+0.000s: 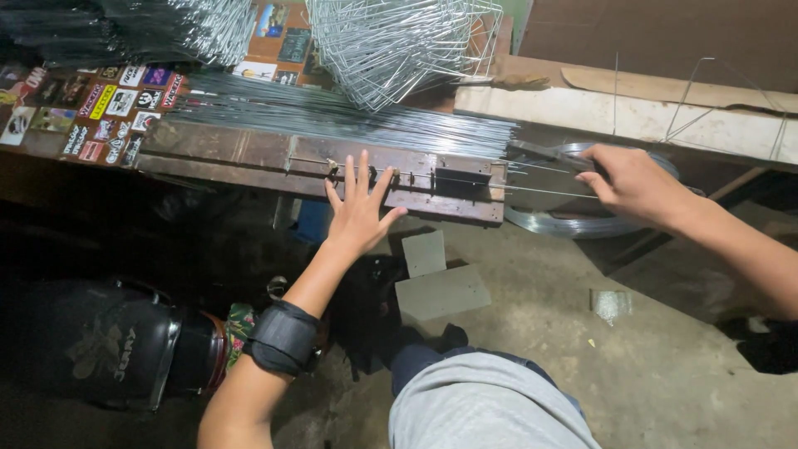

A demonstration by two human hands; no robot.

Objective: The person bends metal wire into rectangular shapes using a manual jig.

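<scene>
My left hand (359, 212) is open with fingers spread, its fingertips against the front of a brown metal bending jig (249, 158) on the bench edge. A black brace wraps my left forearm. My right hand (633, 183) is closed on the dark handle (555, 155) of a lever at the jig's right end. A thin straight wire (540, 190) runs along the jig through its pins and sticks out to the right, under my right hand. Behind the jig lies a bundle of straight steel wires (332, 116).
A pile of bent wire frames (399, 41) sits at the back, more wire at top left (166, 29). Stickers (100, 108) cover the bench on the left. A wire coil (565, 223) lies below right, a dark helmet (108, 345) at lower left, grey blocks (440, 291) on the concrete floor.
</scene>
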